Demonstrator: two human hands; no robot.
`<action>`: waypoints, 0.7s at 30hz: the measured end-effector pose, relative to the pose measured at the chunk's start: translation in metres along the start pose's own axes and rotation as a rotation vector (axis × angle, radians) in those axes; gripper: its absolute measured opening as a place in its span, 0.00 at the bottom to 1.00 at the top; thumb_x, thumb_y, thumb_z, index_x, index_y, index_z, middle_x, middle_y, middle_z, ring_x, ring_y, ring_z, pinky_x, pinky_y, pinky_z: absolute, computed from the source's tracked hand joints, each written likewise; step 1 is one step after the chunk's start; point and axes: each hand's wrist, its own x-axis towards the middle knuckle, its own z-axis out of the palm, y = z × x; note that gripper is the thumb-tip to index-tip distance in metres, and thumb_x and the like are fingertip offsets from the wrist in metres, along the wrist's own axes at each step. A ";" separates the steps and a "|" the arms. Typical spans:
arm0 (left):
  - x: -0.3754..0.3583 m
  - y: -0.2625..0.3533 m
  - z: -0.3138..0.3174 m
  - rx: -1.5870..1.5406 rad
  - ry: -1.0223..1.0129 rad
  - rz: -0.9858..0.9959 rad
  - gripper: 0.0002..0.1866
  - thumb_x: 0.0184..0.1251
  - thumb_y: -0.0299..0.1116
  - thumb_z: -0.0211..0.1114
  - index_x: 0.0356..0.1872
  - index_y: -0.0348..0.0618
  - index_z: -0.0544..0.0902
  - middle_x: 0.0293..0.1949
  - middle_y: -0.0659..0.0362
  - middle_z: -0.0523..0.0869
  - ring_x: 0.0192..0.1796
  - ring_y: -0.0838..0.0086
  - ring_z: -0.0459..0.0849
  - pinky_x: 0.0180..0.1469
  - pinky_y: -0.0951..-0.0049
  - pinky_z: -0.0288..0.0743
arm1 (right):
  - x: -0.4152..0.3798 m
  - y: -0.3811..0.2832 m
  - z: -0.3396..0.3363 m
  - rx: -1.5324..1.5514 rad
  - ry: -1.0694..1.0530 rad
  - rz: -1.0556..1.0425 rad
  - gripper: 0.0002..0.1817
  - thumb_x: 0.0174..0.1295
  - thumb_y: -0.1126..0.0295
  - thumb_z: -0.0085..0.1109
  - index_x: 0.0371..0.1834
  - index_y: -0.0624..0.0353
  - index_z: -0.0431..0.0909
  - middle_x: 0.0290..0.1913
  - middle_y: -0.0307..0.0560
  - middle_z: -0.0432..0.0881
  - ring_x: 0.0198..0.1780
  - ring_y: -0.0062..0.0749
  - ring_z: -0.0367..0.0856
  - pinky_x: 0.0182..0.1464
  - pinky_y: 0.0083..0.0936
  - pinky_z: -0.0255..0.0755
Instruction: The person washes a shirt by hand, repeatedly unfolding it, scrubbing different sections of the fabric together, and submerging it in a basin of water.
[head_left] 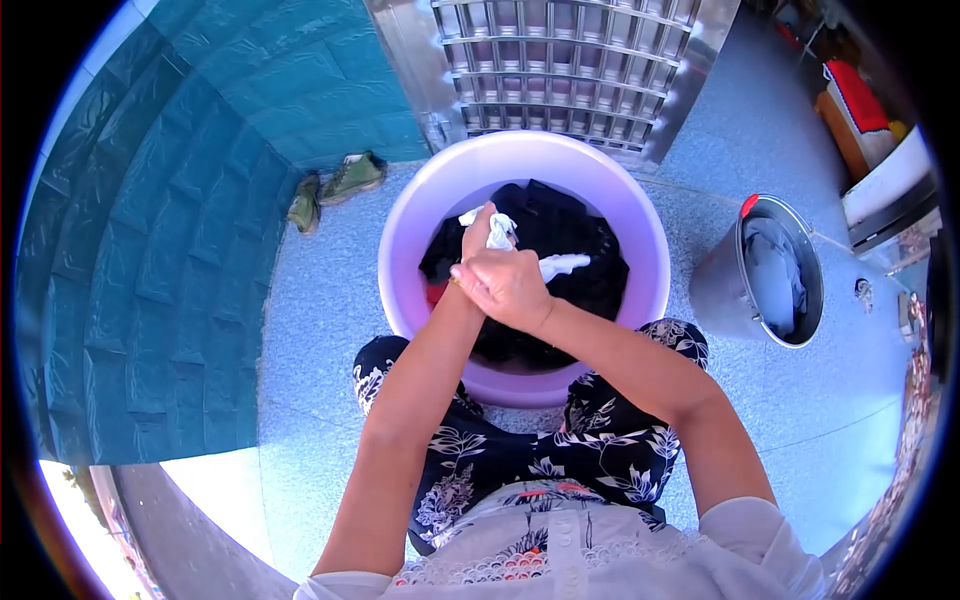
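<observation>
Speckled floor holds 1 tub of dark clothes and 1 bucket; over the tub, left hand and right hand are together, clamped on white cloth.

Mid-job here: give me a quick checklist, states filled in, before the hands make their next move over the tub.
1. White cloth held above the tub: ok.
2. Right hand closed on the cloth: ok.
3. Left hand grip secure: cannot tell, the right hand partly covers it.
4. Dark clothes inside the tub rim: ok.
5. Bucket free for more laundry: not ok, grey-blue cloth is already in it.
6. Green shoes apart from the tub: ok.
</observation>
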 end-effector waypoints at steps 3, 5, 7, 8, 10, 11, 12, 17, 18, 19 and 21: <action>-0.027 -0.018 0.063 -0.071 0.308 0.143 0.12 0.60 0.43 0.52 0.29 0.47 0.75 0.26 0.62 0.79 0.28 0.72 0.79 0.30 0.71 0.74 | 0.016 0.044 -0.010 -0.137 0.177 0.061 0.17 0.55 0.60 0.48 0.13 0.56 0.72 0.14 0.48 0.72 0.20 0.44 0.73 0.21 0.34 0.66; -0.027 -0.020 0.061 -0.004 0.055 0.038 0.10 0.61 0.41 0.51 0.34 0.47 0.74 0.29 0.61 0.79 0.31 0.72 0.79 0.33 0.70 0.73 | 0.019 0.080 -0.021 -0.377 0.131 0.329 0.22 0.58 0.54 0.44 0.15 0.59 0.71 0.14 0.48 0.72 0.19 0.38 0.73 0.22 0.31 0.66; -0.029 -0.012 0.073 -0.027 0.047 0.008 0.11 0.62 0.41 0.50 0.36 0.46 0.74 0.30 0.61 0.79 0.33 0.71 0.79 0.33 0.68 0.73 | 0.027 0.081 -0.029 -0.100 0.073 0.430 0.24 0.59 0.51 0.42 0.17 0.60 0.73 0.15 0.48 0.72 0.19 0.35 0.73 0.23 0.30 0.65; -0.025 -0.003 0.067 -0.001 0.096 0.122 0.13 0.63 0.43 0.49 0.36 0.45 0.74 0.31 0.61 0.79 0.33 0.71 0.79 0.34 0.67 0.73 | 0.031 0.082 -0.035 0.172 0.000 0.528 0.27 0.59 0.48 0.41 0.19 0.62 0.74 0.15 0.47 0.72 0.20 0.33 0.73 0.24 0.29 0.65; -0.024 0.026 0.056 -0.083 0.133 0.293 0.16 0.64 0.46 0.47 0.38 0.44 0.74 0.32 0.60 0.79 0.34 0.70 0.79 0.38 0.65 0.73 | 0.032 0.066 -0.057 0.440 -0.479 0.683 0.29 0.50 0.43 0.51 0.32 0.63 0.78 0.22 0.46 0.76 0.26 0.29 0.74 0.32 0.26 0.67; -0.025 0.039 0.054 -0.155 0.113 0.369 0.18 0.64 0.47 0.47 0.40 0.42 0.73 0.33 0.58 0.79 0.37 0.67 0.78 0.43 0.63 0.72 | 0.032 0.065 -0.064 0.392 -0.682 0.578 0.30 0.46 0.43 0.57 0.36 0.63 0.78 0.24 0.45 0.78 0.28 0.28 0.75 0.34 0.24 0.67; -0.021 0.046 0.039 -0.160 0.117 0.429 0.18 0.64 0.47 0.47 0.40 0.41 0.73 0.36 0.56 0.79 0.40 0.66 0.78 0.46 0.61 0.70 | 0.037 0.062 -0.071 0.250 -0.771 0.630 0.27 0.41 0.53 0.64 0.40 0.63 0.77 0.31 0.45 0.78 0.32 0.24 0.75 0.36 0.20 0.67; -0.029 0.042 0.046 -0.244 0.137 0.512 0.18 0.63 0.44 0.49 0.43 0.39 0.71 0.44 0.53 0.76 0.49 0.61 0.73 0.54 0.57 0.64 | 0.040 0.045 -0.075 0.777 -0.233 0.851 0.18 0.42 0.69 0.58 0.39 0.63 0.76 0.31 0.44 0.78 0.32 0.25 0.76 0.35 0.22 0.68; -0.031 0.040 0.051 -0.259 0.129 0.495 0.17 0.63 0.42 0.50 0.45 0.40 0.70 0.47 0.54 0.74 0.51 0.61 0.72 0.55 0.57 0.63 | 0.036 0.053 -0.065 1.006 -0.026 0.830 0.16 0.43 0.73 0.55 0.38 0.63 0.75 0.31 0.44 0.77 0.32 0.27 0.76 0.35 0.23 0.70; -0.032 0.038 0.053 -0.274 0.120 0.477 0.17 0.62 0.41 0.52 0.47 0.41 0.70 0.49 0.54 0.73 0.52 0.60 0.71 0.56 0.56 0.62 | 0.033 0.059 -0.058 1.227 0.189 0.795 0.14 0.44 0.77 0.51 0.38 0.63 0.74 0.31 0.45 0.77 0.33 0.28 0.77 0.36 0.25 0.71; -0.023 0.033 0.049 -0.276 0.099 0.526 0.22 0.62 0.45 0.51 0.50 0.40 0.68 0.49 0.52 0.74 0.53 0.59 0.70 0.57 0.56 0.61 | 0.031 0.065 -0.051 1.309 0.264 0.845 0.14 0.45 0.81 0.47 0.38 0.64 0.71 0.34 0.48 0.75 0.35 0.29 0.76 0.37 0.27 0.72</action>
